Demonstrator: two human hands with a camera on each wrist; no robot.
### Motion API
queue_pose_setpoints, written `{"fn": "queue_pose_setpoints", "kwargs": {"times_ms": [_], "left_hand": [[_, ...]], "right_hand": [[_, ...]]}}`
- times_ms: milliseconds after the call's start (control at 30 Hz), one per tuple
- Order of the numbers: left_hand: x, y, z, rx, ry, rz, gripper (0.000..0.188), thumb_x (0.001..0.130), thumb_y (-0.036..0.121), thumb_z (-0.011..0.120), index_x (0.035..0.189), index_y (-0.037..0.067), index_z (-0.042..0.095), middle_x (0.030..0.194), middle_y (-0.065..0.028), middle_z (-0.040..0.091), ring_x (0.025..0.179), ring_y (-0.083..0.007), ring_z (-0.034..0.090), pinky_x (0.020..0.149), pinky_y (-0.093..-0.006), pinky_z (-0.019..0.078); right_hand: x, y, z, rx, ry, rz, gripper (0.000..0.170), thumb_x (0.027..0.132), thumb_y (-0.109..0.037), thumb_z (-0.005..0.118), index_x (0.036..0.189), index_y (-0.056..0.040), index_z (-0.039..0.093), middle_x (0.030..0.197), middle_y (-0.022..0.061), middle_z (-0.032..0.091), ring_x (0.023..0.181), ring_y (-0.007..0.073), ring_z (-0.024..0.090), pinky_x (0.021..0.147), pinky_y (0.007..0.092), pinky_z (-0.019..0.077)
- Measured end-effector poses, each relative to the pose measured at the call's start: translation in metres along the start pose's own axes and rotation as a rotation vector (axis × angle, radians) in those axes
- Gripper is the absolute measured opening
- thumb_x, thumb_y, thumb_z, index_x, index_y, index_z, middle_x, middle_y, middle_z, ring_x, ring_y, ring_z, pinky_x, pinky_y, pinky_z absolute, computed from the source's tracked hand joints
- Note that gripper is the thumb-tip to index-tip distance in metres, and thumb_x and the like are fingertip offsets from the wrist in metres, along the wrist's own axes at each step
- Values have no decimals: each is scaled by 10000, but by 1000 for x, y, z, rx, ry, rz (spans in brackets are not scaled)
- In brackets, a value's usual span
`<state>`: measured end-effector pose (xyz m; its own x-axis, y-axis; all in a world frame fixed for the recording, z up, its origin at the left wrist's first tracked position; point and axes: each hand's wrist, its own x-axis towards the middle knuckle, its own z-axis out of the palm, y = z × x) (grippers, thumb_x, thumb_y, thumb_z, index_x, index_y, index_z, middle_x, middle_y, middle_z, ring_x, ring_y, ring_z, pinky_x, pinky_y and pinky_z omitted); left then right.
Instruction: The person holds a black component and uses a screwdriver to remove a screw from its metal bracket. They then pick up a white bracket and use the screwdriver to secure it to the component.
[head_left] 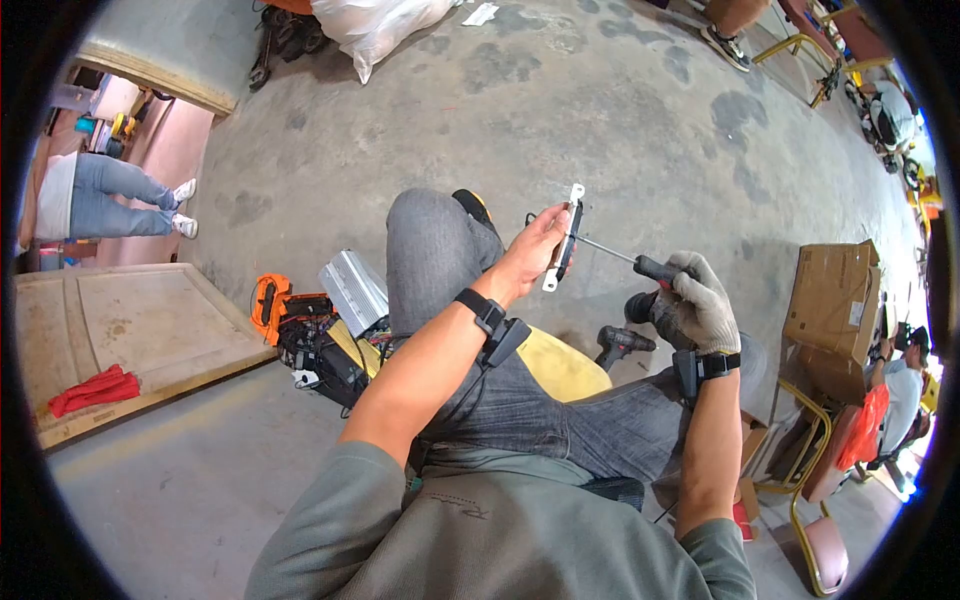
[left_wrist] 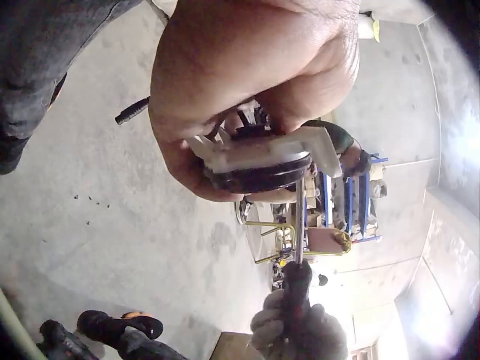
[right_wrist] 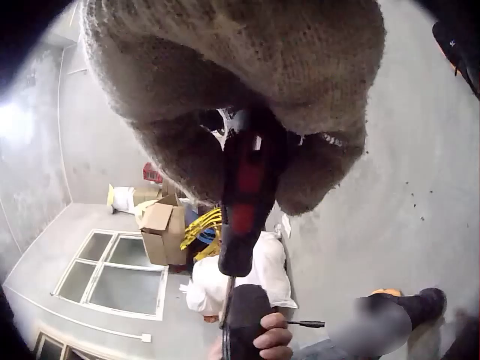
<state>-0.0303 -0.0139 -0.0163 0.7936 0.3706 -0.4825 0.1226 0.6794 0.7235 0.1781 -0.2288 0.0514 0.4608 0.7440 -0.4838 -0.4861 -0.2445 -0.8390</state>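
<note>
My bare left hand (head_left: 525, 255) holds up a narrow black part with white end brackets (head_left: 551, 280), above the floor in front of my knees. Up close in the left wrist view, the part (left_wrist: 259, 176) has a rounded black face on a white frame. A short black cable with a plug (left_wrist: 133, 112) sticks out beside that hand. My gloved right hand (head_left: 705, 312) grips a screwdriver (head_left: 656, 271) by its black and red handle. The screwdriver's shaft (left_wrist: 301, 225) reaches to the part's edge near one bracket; its tip is hidden.
A cordless drill (head_left: 624, 343) lies by my right leg, near a yellow surface (head_left: 560, 368). Left of my knee are a silver finned box (head_left: 354, 288) and black and orange equipment (head_left: 300, 325). Cardboard boxes (head_left: 828, 298) and a chair (head_left: 822, 540) stand right; other people are around.
</note>
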Motion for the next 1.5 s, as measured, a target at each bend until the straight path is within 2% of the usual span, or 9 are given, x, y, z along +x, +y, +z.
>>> {"fn": "queue_pose_setpoints", "kwargs": {"times_ms": [367,433,767,867,933,1167,1300,1400,1500], "left_hand": [[1,-2,-1,11,1,-10,573,1016,484,510,1484,174,394,908,-23,606,746,-117,610,666,-297,556],[1,-3,-1,5,-2,-6,576,1014,489,509,1484,175,394,905,-23,606,744,-117,610,666,-298,558],[-1,1,0,23,14,-14,581,1018,491,497,1489,168,391,913,-22,615,743,-109,614,662,-285,558],[-1,0,0,6,-7,-5,577,1019,487,496,1489,168,390,913,-20,616,745,-105,615,664,-282,558],[0,-1,0,20,-6,-8,579,1018,486,500,1491,171,389,910,-18,616,746,-107,616,665,-281,557],[-1,1,2,22,9,-17,578,1015,480,510,1492,174,394,911,-19,615,746,-109,614,666,-288,558],[-7,-4,3,7,15,-28,578,1015,480,512,1490,171,398,912,-22,615,744,-110,612,663,-291,557],[-7,-4,2,10,13,-24,579,1015,481,510,1490,170,397,911,-24,614,743,-113,611,660,-291,556],[-5,-5,2,13,4,-18,583,1015,482,510,1493,169,393,910,-26,613,742,-117,611,660,-292,555]], "right_hand": [[-9,-22,19,-446,47,102,348,1006,-299,564,1174,4,601,1040,99,612,656,106,552,545,219,436],[-2,-6,10,-7,48,96,326,1003,-280,564,1172,-3,600,1041,98,608,676,112,560,564,218,450],[-8,-19,14,20,27,202,277,962,-197,600,1169,-12,598,984,74,594,737,122,586,610,229,473],[-6,-19,12,-426,-27,45,288,955,-194,607,1173,-7,595,979,71,594,752,121,583,630,233,473],[-1,-5,8,28,40,32,292,955,-197,606,1173,-2,596,977,67,592,739,120,575,626,232,464],[-7,-19,21,11,36,6,299,958,-204,601,1169,8,596,982,72,601,726,115,570,623,229,464],[-13,-25,11,-226,38,291,294,938,-174,616,1162,16,601,981,84,626,779,123,581,681,256,496],[-6,-4,-3,-786,-49,-166,313,903,-122,634,1176,23,589,1004,97,621,823,157,595,756,280,528],[-6,-3,3,37,-25,-37,361,864,-83,660,1196,29,573,1042,121,616,841,190,606,819,295,545]]}}
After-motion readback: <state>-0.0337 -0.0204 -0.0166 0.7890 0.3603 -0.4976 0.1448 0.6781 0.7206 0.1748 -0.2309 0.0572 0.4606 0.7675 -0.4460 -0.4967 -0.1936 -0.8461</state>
